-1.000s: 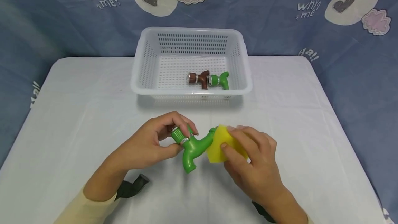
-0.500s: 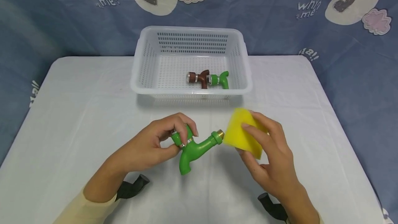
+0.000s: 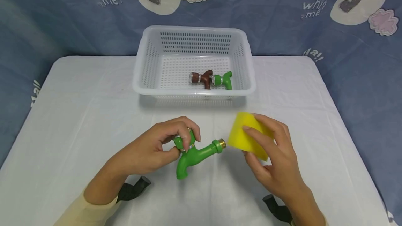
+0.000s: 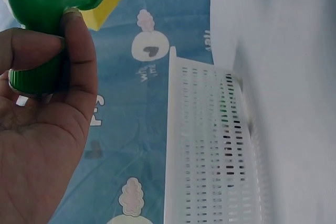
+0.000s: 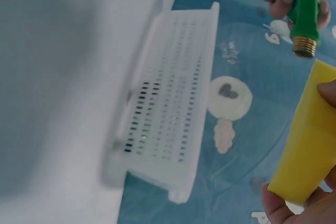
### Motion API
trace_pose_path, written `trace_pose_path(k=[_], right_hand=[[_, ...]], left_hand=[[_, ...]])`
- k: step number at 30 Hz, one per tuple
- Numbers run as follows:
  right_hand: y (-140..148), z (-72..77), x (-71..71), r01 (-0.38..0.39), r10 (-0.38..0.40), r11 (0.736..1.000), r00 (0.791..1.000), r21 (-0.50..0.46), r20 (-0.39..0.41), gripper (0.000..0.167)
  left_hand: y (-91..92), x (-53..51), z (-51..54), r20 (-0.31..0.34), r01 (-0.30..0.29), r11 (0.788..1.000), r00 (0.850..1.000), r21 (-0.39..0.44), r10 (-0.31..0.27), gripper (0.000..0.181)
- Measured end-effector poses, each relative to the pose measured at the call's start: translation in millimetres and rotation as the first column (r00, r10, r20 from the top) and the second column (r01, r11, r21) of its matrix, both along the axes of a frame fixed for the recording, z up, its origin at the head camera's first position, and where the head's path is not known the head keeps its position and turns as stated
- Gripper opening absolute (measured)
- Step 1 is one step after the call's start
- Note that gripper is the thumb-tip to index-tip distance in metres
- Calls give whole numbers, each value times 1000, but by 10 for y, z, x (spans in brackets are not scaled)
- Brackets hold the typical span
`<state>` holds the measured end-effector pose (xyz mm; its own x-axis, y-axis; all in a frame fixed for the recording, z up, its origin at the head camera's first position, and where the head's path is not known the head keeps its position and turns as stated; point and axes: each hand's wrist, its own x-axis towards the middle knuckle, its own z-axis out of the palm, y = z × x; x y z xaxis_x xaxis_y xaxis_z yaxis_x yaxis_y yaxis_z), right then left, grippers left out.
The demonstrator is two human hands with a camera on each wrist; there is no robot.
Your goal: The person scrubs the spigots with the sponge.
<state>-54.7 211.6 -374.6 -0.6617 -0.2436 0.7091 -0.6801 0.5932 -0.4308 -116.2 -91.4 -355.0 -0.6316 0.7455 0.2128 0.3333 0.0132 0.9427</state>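
Observation:
My left hand (image 3: 160, 145) grips a green faucet (image 3: 196, 156) by its ribbed knob, holding it above the table. The faucet's spout points down toward me, and its brass threaded end (image 5: 304, 46) points right. In the left wrist view the thumb and fingers wrap the green faucet (image 4: 44, 11) near the knob. A yellow sponge (image 3: 248, 133) is pinched between the thumb and fingers of my right hand (image 3: 277, 159). It stands just right of the threaded end, with a small gap between them in the head view. The right wrist view shows the sponge (image 5: 307, 135) slightly bent.
A white perforated basket (image 3: 194, 92) stands at the back of the table (image 3: 94, 107). Inside it lie a brown faucet (image 3: 205, 77) and another green faucet (image 3: 226, 79). A patterned blue cloth (image 3: 267, 6) hangs behind. Dark curved pieces (image 3: 135, 188) stick out by both wrists.
My right hand has drawn the sponge off the faucet's inlet end and to the right, exposing the brass thread. The left hand has turned the faucet, swinging its spout leftward.

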Motion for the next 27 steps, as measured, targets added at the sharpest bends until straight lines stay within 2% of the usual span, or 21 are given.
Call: trace_pose_path(k=[3, 7, 13, 16, 20, 27], right_hand=[[-21, 32, 1, -17, 17, 1000, 1000, -13, -6, 37], [-65, 56, -11, -39, 39, 999, 999, 26, -5, 35], [-52, 32, -24, 17, -12, 993, 999, 116, -40, 30], [-27, 31, -23, 23, -18, 993, 999, 112, -41, 31], [-23, 38, -31, -18, 19, 997, 1000, 79, -6, 33], [-53, -44, -26, -82, 74, 992, 993, 92, 94, 34]], left_hand=[[6, 3, 6, 19, 9, 1000, 1000, -7, -9, 46], [15, 9, 14, 27, 15, 1000, 1000, -24, -15, 49], [14, 3, 35, 6, 24, 999, 1000, -34, -24, 50], [9, -8, 44, -9, 30, 999, 1000, -37, -30, 49], [11, -16, 51, -29, 51, 997, 998, -54, -53, 52], [18, -18, 37, -41, 60, 996, 997, -59, -63, 52]])
